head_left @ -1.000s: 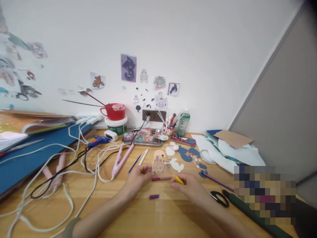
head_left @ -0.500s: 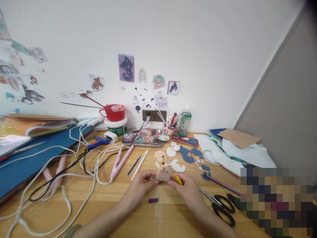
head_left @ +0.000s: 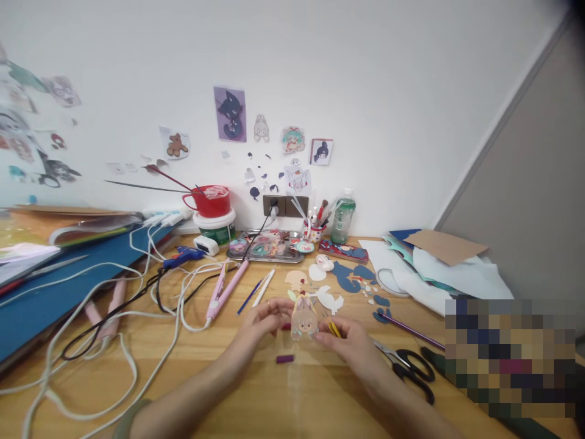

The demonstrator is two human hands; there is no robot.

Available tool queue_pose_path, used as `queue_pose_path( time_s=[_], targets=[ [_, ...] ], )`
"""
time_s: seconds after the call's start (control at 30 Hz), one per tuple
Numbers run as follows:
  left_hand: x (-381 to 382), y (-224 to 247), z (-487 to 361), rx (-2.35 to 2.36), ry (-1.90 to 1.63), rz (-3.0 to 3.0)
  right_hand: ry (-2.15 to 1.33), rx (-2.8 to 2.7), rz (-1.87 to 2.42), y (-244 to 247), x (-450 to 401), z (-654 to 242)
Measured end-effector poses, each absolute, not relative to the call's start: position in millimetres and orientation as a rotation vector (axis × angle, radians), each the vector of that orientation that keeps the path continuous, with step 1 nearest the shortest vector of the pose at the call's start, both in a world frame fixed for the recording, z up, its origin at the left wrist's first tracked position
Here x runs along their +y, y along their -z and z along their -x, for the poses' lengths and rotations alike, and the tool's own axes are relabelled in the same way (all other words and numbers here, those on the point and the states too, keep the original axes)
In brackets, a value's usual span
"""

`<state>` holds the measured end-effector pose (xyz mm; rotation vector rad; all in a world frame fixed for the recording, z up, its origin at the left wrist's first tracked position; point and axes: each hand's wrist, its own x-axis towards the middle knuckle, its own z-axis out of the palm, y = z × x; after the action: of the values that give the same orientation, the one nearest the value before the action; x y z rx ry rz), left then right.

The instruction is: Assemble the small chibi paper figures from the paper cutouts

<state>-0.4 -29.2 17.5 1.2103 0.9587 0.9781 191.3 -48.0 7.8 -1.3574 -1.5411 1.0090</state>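
Note:
Upright between my hands is a bunny cutout (head_left: 304, 320), pinkish-brown with a yellow edge, face towards me. The fingertips of my right hand (head_left: 345, 339) pinch its lower right edge. A small yellow-handled tool (head_left: 335, 329) also sits in that hand, its tip hard to make out. My left hand (head_left: 265, 322) is closed beside the cutout's left edge, with a dark red pen-like stick (head_left: 286, 327) between thumb and fingers. Whether the left fingers touch the cutout, I cannot tell. Below lies a short purple cap-like piece (head_left: 285, 359) on the wooden table (head_left: 256, 396).
Black-handled scissors (head_left: 414, 366) lie right of my right hand. Felt cutouts (head_left: 350, 275) spread behind. Leftward are a pink hair straightener (head_left: 226, 291), white cables (head_left: 132, 360) and a blue glue gun (head_left: 183, 256). A metal tray (head_left: 265, 257) and green bottle (head_left: 344, 216) stand at the wall.
The bunny cutout has been tilted upright, and its face now shows fully. My left fingers have opened slightly away from its left edge, and the dark red stick has come into view.

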Motion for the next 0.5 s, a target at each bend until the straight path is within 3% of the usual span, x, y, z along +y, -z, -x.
queue_pose_path(
  time_s=[0.5],
  targets=[
    [-16.1,-10.0,4.7,0.981,-0.974,-1.122,-1.311,-1.436,1.372,-9.0,-52.6,-184.9]
  ],
)
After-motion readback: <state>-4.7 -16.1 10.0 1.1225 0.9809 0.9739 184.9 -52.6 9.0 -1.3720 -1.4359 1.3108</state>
